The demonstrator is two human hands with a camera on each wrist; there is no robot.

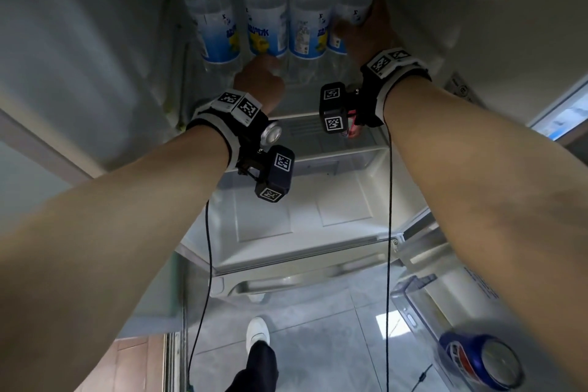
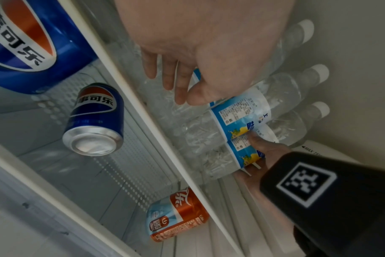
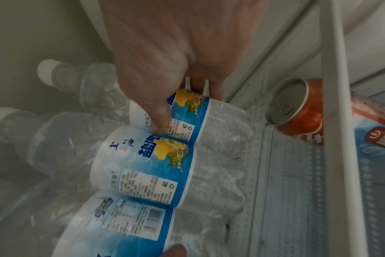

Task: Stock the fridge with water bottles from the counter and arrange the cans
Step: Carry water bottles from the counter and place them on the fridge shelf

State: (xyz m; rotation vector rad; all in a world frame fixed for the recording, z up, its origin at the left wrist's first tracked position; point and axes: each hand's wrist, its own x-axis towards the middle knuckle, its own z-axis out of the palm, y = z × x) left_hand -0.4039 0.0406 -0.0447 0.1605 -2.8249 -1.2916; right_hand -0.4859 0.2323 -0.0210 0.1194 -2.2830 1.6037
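Several water bottles with blue and yellow labels stand in a row on a fridge shelf (image 1: 318, 124). My left hand (image 1: 259, 75) wraps the lower body of the second bottle from the left (image 1: 265, 25), fingers (image 2: 180, 90) on the clear plastic. My right hand (image 1: 362, 29) grips the rightmost bottle (image 1: 345, 9), thumb (image 3: 160, 121) on its label (image 3: 187, 111) and fingers behind it. Two blue cola cans (image 2: 94, 120) (image 2: 22, 43) and an orange can (image 2: 178, 217) show past the white shelf rail (image 2: 143, 113).
A blue cola can (image 1: 480, 360) sits in the open door's bin at lower right. A clear drawer (image 1: 302, 207) lies below the shelf. The fridge's side walls close in on both ends of the row. Tiled floor and my shoe (image 1: 257, 332) are underneath.
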